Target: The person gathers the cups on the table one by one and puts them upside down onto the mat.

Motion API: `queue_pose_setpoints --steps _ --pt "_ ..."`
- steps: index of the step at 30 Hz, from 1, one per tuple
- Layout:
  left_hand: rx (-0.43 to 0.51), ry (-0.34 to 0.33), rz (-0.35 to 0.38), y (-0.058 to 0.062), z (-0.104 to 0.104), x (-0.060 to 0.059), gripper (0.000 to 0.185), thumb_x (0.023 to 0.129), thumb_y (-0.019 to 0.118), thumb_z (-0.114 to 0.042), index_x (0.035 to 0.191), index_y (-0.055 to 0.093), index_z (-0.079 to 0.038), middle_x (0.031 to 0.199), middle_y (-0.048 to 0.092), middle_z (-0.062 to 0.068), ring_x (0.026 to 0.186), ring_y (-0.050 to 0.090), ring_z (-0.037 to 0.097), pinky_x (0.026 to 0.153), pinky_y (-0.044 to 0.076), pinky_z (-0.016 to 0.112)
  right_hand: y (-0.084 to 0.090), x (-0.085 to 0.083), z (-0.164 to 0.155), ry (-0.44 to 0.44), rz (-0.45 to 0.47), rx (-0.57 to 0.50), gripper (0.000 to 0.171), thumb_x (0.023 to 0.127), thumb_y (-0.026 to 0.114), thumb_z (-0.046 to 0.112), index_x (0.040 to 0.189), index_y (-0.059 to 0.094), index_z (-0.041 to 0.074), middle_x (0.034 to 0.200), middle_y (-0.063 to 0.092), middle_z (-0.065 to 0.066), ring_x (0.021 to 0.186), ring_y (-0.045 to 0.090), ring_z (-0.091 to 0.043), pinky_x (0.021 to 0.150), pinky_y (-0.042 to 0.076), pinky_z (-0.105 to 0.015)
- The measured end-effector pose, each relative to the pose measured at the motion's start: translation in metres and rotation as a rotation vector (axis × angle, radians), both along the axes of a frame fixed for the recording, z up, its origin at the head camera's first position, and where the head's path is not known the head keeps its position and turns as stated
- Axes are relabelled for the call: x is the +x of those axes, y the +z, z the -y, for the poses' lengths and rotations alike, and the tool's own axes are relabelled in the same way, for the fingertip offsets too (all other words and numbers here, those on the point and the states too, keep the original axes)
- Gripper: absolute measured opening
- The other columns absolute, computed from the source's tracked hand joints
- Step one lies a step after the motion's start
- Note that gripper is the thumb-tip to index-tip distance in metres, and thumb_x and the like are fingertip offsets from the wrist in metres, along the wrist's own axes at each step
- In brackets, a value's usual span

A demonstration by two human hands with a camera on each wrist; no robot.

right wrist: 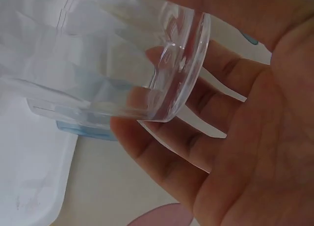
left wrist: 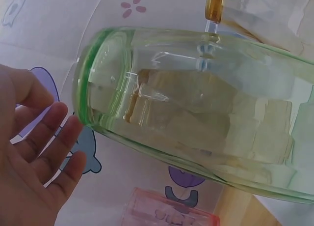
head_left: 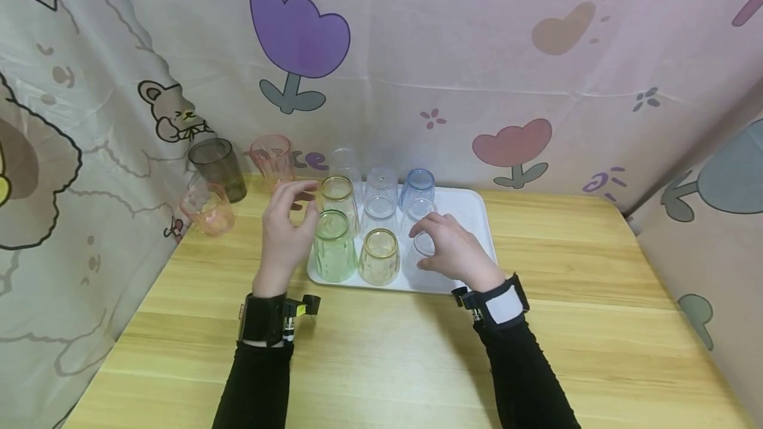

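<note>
Clear cup (head_left: 424,243) stands upside down at the near right corner of the white tray (head_left: 471,214), just right of centre in the head view, and the right hand (head_left: 456,250) curls round it from the right. From above, only the cup's round base shows between the fingers. The right wrist view shows what the head view cannot: the clear cup (right wrist: 117,64) fills the upper left of the frame, its thick base facing the palm, fingers (right wrist: 162,147) bent beneath it and touching its wall, with a blue cup's rim (right wrist: 83,130) just behind it.

The left hand (head_left: 283,234) hovers left of the tray with fingers loosely spread, holding nothing, next to the green cup (head_left: 332,247). In the left wrist view the green cup (left wrist: 196,113) spans the frame; the fingertips (left wrist: 73,132) lie just beside its base, and whether they touch cannot be told. A pink cup (left wrist: 167,211) shows at the bottom edge there.

All the cups are translucent faceted plastic tumblers, tapering toward thick bases. An amber cup (head_left: 379,257) sits between the green and clear ones. The wooden table (head_left: 596,323) has a pale, streaked grain.
</note>
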State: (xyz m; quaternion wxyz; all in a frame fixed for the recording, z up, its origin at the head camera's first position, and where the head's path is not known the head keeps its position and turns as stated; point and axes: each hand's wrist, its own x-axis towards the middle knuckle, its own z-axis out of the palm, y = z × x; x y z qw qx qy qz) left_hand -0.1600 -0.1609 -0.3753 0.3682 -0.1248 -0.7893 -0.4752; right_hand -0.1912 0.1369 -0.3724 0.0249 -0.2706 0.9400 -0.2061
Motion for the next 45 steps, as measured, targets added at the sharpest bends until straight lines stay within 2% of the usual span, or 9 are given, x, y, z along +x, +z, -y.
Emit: queue_pose_setpoints --steps 15,22,25,29,34,39,42,45 --pt "0.003 0.001 0.009 0.0 -0.001 -0.008 0.033 0.09 0.063 0.008 0.122 0.067 0.004 0.116 0.067 0.019 0.101 0.066 0.034 0.083 0.05 0.045 -0.006 -0.002 0.005 0.006 0.044 0.023 0.053 0.068 0.093 0.006 0.116 0.071 0.014 0.133 0.064 -0.01 0.127 0.055 -0.037 0.092 0.055 -0.054" --pt "0.027 0.017 0.039 -0.002 0.0 -0.011 0.033 0.09 0.062 0.008 0.123 0.067 0.003 0.117 0.067 0.019 0.103 0.066 0.034 0.084 0.049 0.045 -0.005 -0.004 0.0 0.023 0.06 -0.027 0.056 0.07 0.094 0.014 0.12 0.071 0.011 0.134 0.064 -0.015 0.132 0.055 -0.038 0.105 0.049 -0.055" --pt "0.063 0.059 0.052 -0.005 0.002 -0.012 0.034 0.09 0.061 0.007 0.124 0.067 0.003 0.12 0.065 0.019 0.106 0.064 0.033 0.086 0.048 0.043 -0.002 -0.005 -0.005 0.041 0.056 -0.083 0.055 0.074 0.092 0.017 0.123 0.07 0.008 0.126 0.067 -0.013 0.123 0.061 -0.035 0.102 0.051 -0.052" --pt "0.136 0.165 0.03 -0.012 0.008 -0.014 0.037 0.089 0.059 0.008 0.125 0.065 0.004 0.123 0.06 0.02 0.109 0.061 0.032 0.088 0.046 0.037 0.003 -0.008 -0.016 0.035 0.041 -0.206 0.049 0.081 0.088 0.019 0.124 0.069 0.004 0.122 0.069 -0.012 0.108 0.065 -0.033 0.092 0.056 -0.051" --pt "0.215 0.291 -0.003 -0.023 0.019 -0.02 0.041 0.089 0.059 0.008 0.13 0.061 0.005 0.128 0.052 0.022 0.112 0.058 0.033 0.09 0.045 0.034 0.008 -0.017 -0.032 -0.076 -0.01 -0.344 0.041 0.089 0.082 0.017 0.124 0.068 0.001 0.123 0.068 -0.015 0.108 0.066 -0.035 0.087 0.058 -0.051" --pt "0.267 0.352 0.089 -0.034 0.029 -0.026 0.049 0.09 0.063 0.002 0.138 0.052 0.005 0.136 0.045 0.022 0.12 0.053 0.033 0.096 0.044 0.04 0.002 -0.028 -0.051 -0.223 -0.035 -0.361 0.04 0.095 0.077 0.018 0.128 0.065 0.0 0.125 0.066 -0.019 0.111 0.065 -0.037 0.09 0.057 -0.052" --pt "0.288 0.372 0.194 -0.041 0.035 -0.029 0.058 0.09 0.065 -0.003 0.145 0.046 0.003 0.141 0.041 0.022 0.124 0.048 0.035 0.102 0.043 0.048 -0.007 -0.034 -0.064 -0.3 -0.018 -0.308 0.042 0.096 0.074 0.02 0.131 0.063 -0.001 0.128 0.064 -0.021 0.112 0.064 -0.041 0.093 0.054 -0.055" --pt "0.301 0.389 0.294 -0.047 0.04 -0.031 0.065 0.09 0.066 -0.006 0.149 0.041 0.0 0.144 0.039 0.02 0.127 0.044 0.034 0.105 0.041 0.049 -0.015 -0.039 -0.076 -0.361 0.032 -0.238 0.047 0.097 0.072 0.022 0.135 0.06 -0.002 0.131 0.062 -0.024 0.114 0.062 -0.044 0.096 0.05 -0.057"
